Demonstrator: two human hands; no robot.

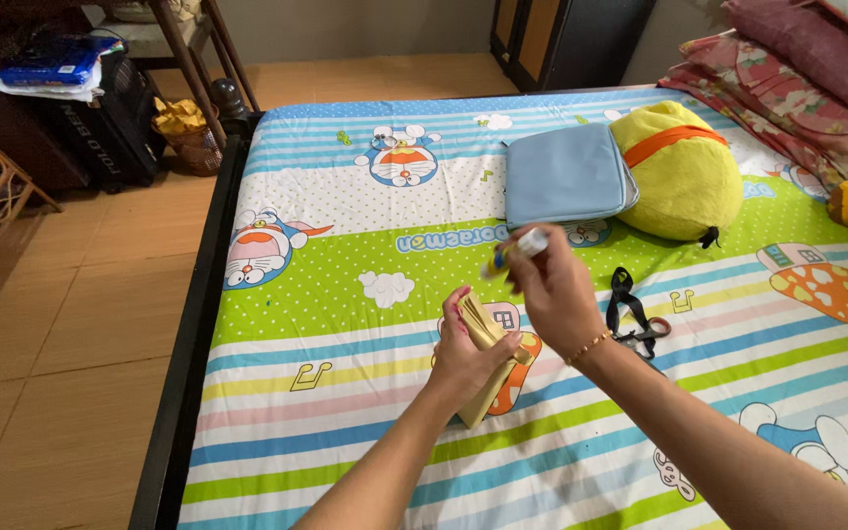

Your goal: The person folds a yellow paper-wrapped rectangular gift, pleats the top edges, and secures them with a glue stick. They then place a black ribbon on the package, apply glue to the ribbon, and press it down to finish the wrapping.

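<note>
Tan notebook (486,358) sits gripped in your left hand (463,358) above the bed (345,294); your right hand (554,294) pinches a small marker (517,248), fingers closed, just above it.

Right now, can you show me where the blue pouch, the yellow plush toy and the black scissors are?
blue pouch (566,175), head view, middle of its flat front.
yellow plush toy (684,186), head view, its round yellow body.
black scissors (630,314), head view, its handles.
</note>
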